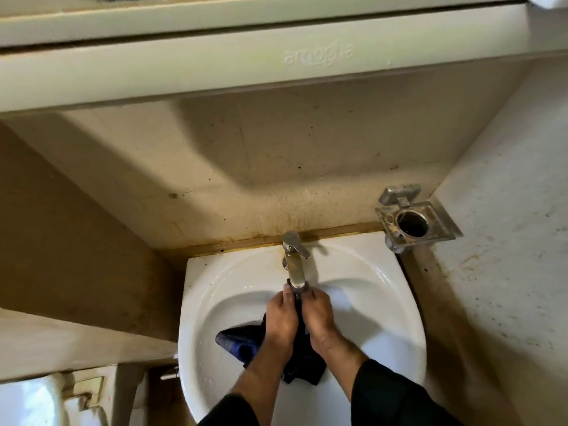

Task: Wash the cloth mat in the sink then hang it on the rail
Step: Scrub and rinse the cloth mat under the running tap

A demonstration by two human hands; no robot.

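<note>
1. At the far left edge, low down, part of a white toilet cistern point(27, 398) shows, well apart from the work.
2. The white ceramic sink point(396, 302) fills the lower middle; its bowl looks wet and glossy, so I judge it slippery for anything laid on the rim.
3. The cloth mat point(236, 341), dark blue to black, lies inside the bowl. One corner spreads out to the left, another fold hangs toward the near rim, and the middle is bunched up between the two hands.
4. The left hand point(281, 318) has its fingers curled over the gathered cloth, grasping it just below the spout.
5. The chrome tap point(295, 265) stands at the back of the basin, its spout directly over the bunched cloth. Whether water is running cannot be told from here.
6. The right hand point(319, 315) mirrors the other, fingers clenched round the same bunch, the two hands nearly touching.
7. The cloth looks soft and limp, and soaked it should be heavier and drip freely. It has no stiff edge, so it is best gathered in a fist for wringing, then taken by two corners to spread over the rail. No rail is visible.
8. At the right, a metal wall-mounted tumbler holder point(413, 221) sits beside the basin's back corner.
</note>
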